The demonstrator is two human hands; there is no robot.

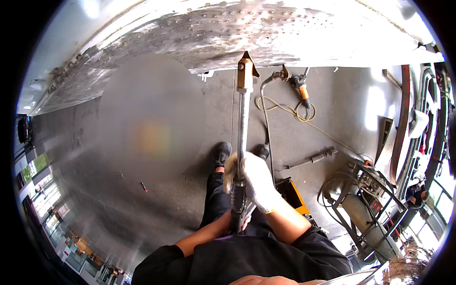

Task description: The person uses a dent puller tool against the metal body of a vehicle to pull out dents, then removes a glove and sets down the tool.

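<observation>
Above the floor [209, 209], in front of the person's dark shirt [251, 254], the gloved right hand [256, 179] was wrapped around a long metal tool [243, 121] at the lower part of its shaft, while the bare left hand [226, 220], partly hidden, was closed about the handle below. From that double grip the tool ran straight out, away from the body, to its brass-coloured tip [244, 76], near the scuffed panel [213, 40], though whether they touched could not be told.
</observation>
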